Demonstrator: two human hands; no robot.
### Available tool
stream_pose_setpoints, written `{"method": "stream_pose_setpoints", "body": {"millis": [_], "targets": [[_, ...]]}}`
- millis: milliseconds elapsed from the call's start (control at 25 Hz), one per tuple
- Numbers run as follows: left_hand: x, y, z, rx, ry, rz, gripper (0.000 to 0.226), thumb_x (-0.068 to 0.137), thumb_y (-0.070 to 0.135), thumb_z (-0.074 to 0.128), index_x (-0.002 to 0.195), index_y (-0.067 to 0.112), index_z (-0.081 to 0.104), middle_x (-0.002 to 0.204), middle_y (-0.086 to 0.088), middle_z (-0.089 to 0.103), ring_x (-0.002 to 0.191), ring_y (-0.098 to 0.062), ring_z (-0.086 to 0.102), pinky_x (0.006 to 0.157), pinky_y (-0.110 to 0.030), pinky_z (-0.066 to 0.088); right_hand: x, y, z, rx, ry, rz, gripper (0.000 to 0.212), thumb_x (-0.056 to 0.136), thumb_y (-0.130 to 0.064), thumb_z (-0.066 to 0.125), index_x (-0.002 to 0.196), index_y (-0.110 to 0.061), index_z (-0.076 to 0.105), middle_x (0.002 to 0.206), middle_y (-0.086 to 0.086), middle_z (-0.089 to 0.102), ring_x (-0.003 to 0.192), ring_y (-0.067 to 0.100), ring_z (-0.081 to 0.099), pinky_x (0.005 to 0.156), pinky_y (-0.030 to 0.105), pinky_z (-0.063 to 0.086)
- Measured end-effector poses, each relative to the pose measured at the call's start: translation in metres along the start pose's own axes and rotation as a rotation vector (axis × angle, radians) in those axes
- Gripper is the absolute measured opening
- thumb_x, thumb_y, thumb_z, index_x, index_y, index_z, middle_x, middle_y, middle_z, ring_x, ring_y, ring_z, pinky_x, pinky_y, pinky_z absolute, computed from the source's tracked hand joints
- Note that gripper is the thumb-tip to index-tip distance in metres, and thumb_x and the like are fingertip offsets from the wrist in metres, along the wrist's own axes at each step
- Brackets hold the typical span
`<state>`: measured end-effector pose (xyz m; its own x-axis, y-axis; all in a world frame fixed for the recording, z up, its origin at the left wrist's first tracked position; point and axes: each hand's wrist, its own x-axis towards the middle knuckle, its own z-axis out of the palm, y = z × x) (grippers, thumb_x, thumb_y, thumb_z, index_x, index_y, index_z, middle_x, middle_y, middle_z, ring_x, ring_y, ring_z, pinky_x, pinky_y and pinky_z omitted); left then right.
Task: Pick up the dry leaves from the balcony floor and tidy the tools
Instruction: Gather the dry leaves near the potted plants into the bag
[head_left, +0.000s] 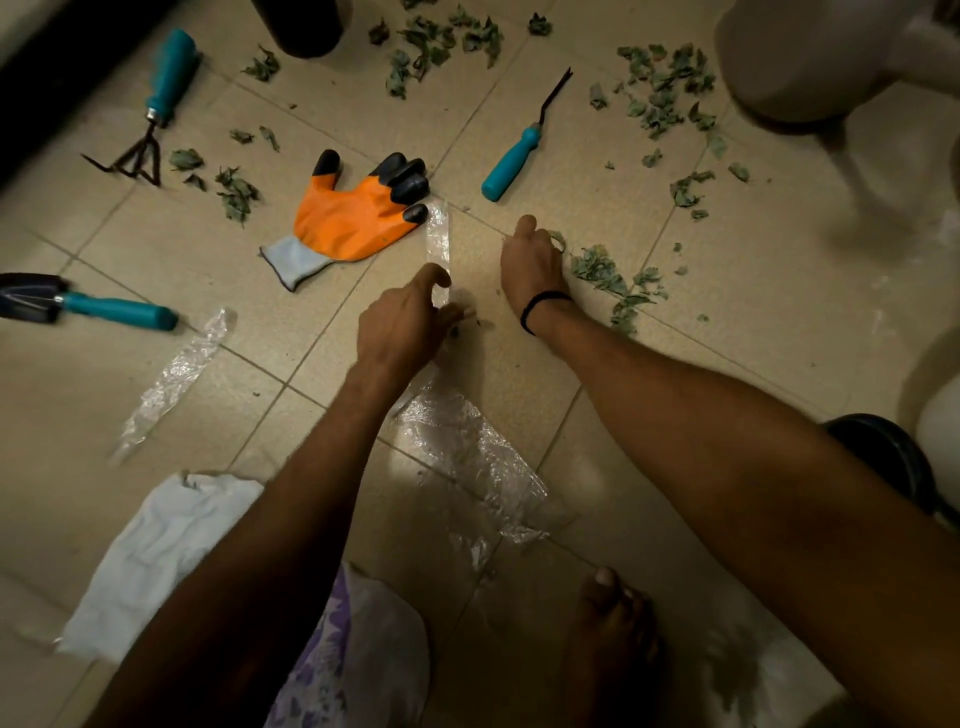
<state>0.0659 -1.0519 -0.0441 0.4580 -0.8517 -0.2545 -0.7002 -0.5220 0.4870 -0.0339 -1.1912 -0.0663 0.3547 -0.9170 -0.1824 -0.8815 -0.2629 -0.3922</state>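
In the head view, the step in hand looks like gathering the nearest dry leaves into the plastic bag. To do it well, the person should sweep the loose bits together with cupped fingers and close on a full handful rather than a few scraps. The handful should travel low across the short gap so crumbs do not drop on the tiles. The bag's mouth needs holding up and open, since thin film tends to collapse flat.

The left hand (410, 317) has thumb and forefinger curled round a strip of the plastic bag (467, 447), pinching it. The rest of the bag lies flat on the floor at about five o'clock from that hand.

The right hand (530, 260) sits knuckles-up, fingers curled down into the near edge of the leaf pile (602, 273). The pile spreads off at three to four o'clock from it. Whether any leaves are actually clenched cannot be told.

The farther leaves (665, 88) lie well apart at one o'clock from the right hand. The weeder (519, 156) lies near at twelve o'clock. From the left hand, the glove (353, 218) is near at eleven o'clock, the rake (156, 104) far off at ten, and the trowel (104, 309) at nine; no hand touches any of them.
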Motion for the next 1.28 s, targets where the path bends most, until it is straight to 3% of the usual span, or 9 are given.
{"method": "stream_pose_setpoints", "body": {"millis": [200,320,440,680,800,920,1040,1160,1280], "targets": [[-0.017,-0.011,0.019,0.119,-0.034,0.053,0.044,0.093,0.053,0.062,0.132,0.034,0.054,0.107,-0.002,0.070,0.086,-0.025,0.066,0.058,-0.031,0.047,0.014,0.002,-0.007,0.470,-0.071,0.359,0.029,0.100,-0.021,0.048,0.116,-0.003,0.063,0.112,0.012,0.068,0.099,0.026,0.066,0.071,0.029,0.050],[-0.022,-0.007,0.026,0.136,0.076,0.157,0.024,0.101,0.032,0.054,0.121,0.029,0.066,0.111,-0.001,0.068,0.091,-0.025,0.066,0.066,-0.034,0.050,0.010,0.000,-0.006,0.702,-0.125,0.410,0.028,0.100,-0.021,0.045,0.110,-0.006,0.068,0.095,0.008,0.070,0.070,0.016,0.062,0.046,0.022,0.043],[-0.018,-0.002,0.027,0.140,0.098,0.142,0.022,0.102,0.025,0.051,0.117,0.016,0.065,0.111,-0.007,0.064,0.090,-0.027,0.063,0.071,-0.040,0.053,0.002,-0.003,-0.010,0.864,-0.138,0.388,0.031,0.103,-0.025,0.041,0.109,-0.007,0.066,0.088,0.002,0.063,0.065,0.010,0.054,0.051,0.020,0.040],[0.005,-0.008,0.008,-0.589,0.258,-0.129,0.031,0.101,0.040,0.053,0.081,0.018,0.063,0.074,0.004,0.064,0.069,-0.015,0.062,0.067,-0.036,0.049,0.001,0.003,-0.025,0.976,-0.111,0.419,0.042,0.102,-0.045,0.037,0.084,-0.012,0.054,0.061,-0.003,0.043,0.043,0.008,0.037,0.043,0.025,0.032],[0.005,-0.016,-0.003,-0.646,0.221,-0.100,0.023,0.096,0.038,0.062,0.085,0.019,0.071,0.074,0.004,0.069,0.066,-0.011,0.065,0.068,-0.035,0.053,0.002,0.008,-0.028,0.968,-0.098,0.443,0.037,0.103,-0.036,0.041,0.094,-0.005,0.061,0.064,0.001,0.050,0.046,0.009,0.045,0.044,0.023,0.040],[-0.002,-0.017,0.005,-0.223,0.157,0.119,0.018,0.095,0.021,0.066,0.110,0.016,0.075,0.101,-0.003,0.071,0.087,-0.016,0.067,0.072,-0.031,0.051,0.005,0.012,-0.024,0.674,-0.096,0.378,0.029,0.101,-0.019,0.046,0.105,-0.001,0.069,0.085,0.007,0.069,0.071,0.018,0.065,0.063,0.027,0.054],[-0.009,-0.017,0.018,-0.007,0.048,0.191,0.031,0.093,0.015,0.066,0.124,0.018,0.070,0.116,-0.005,0.060,0.095,-0.020,0.061,0.074,-0.034,0.052,0.002,0.012,-0.017,0.301,-0.026,0.168,0.024,0.098,-0.018,0.054,0.105,-0.005,0.072,0.106,0.010,0.069,0.104,0.023,0.062,0.081,0.025,0.046],[-0.017,-0.016,0.024,-0.016,0.067,0.189,0.025,0.094,0.018,0.065,0.118,0.018,0.071,0.117,-0.003,0.057,0.091,-0.021,0.060,0.073,-0.037,0.054,-0.003,0.011,-0.012,0.177,-0.023,0.015,0.024,0.097,-0.024,0.059,0.110,-0.006,0.068,0.118,0.009,0.054,0.102,0.018,0.052,0.079,0.019,0.036],[-0.025,-0.014,0.028,-0.054,0.124,0.185,0.016,0.095,0.017,0.063,0.107,0.015,0.072,0.114,-0.004,0.059,0.087,-0.023,0.061,0.071,-0.041,0.055,-0.011,0.012,-0.004,0.158,-0.049,-0.095,0.015,0.097,-0.013,0.058,0.109,-0.006,0.063,0.116,0.006,0.050,0.099,0.016,0.054,0.081,0.023,0.048]]}}
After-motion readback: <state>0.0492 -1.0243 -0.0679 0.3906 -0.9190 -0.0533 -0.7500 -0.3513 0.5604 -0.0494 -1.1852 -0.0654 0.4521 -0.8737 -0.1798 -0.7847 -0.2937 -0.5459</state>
